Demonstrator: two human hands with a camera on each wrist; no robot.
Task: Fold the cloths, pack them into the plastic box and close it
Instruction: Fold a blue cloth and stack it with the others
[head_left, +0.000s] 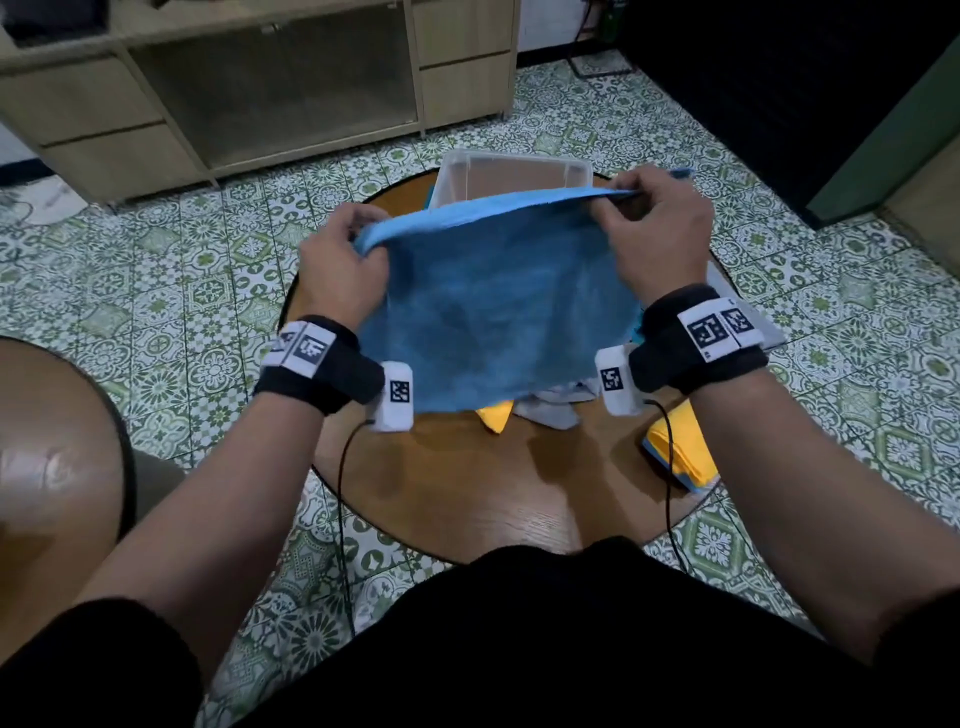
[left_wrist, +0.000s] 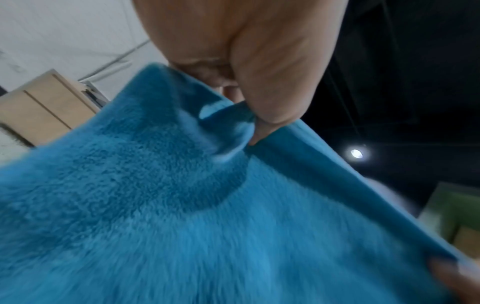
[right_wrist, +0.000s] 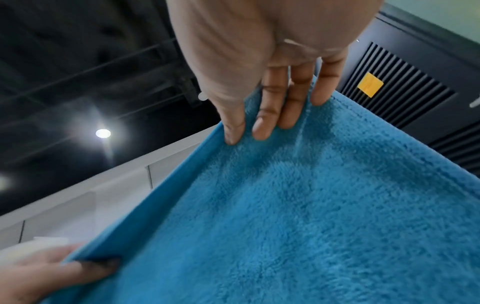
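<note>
A blue fleece cloth (head_left: 498, 301) hangs spread in the air above the round wooden table (head_left: 509, 499). My left hand (head_left: 345, 260) pinches its upper left corner, and my right hand (head_left: 657, 223) pinches its upper right corner. In the left wrist view the thumb and fingers bunch the blue cloth (left_wrist: 207, 205) at its edge. In the right wrist view my fingers (right_wrist: 262, 123) lie flat on the blue cloth (right_wrist: 311, 205) with the thumb at its edge. The clear plastic box (head_left: 514, 174) stands open behind the cloth. A yellow cloth (head_left: 496, 418) and a grey cloth (head_left: 550, 413) lie partly hidden under it.
A folded stack of yellow and blue cloths (head_left: 680, 457) lies at the table's right edge. A wooden cabinet (head_left: 260, 88) stands at the back. Another brown table (head_left: 52, 457) is at the left. Green patterned tiles (head_left: 208, 291) surround the table. My dark-clad lap fills the bottom.
</note>
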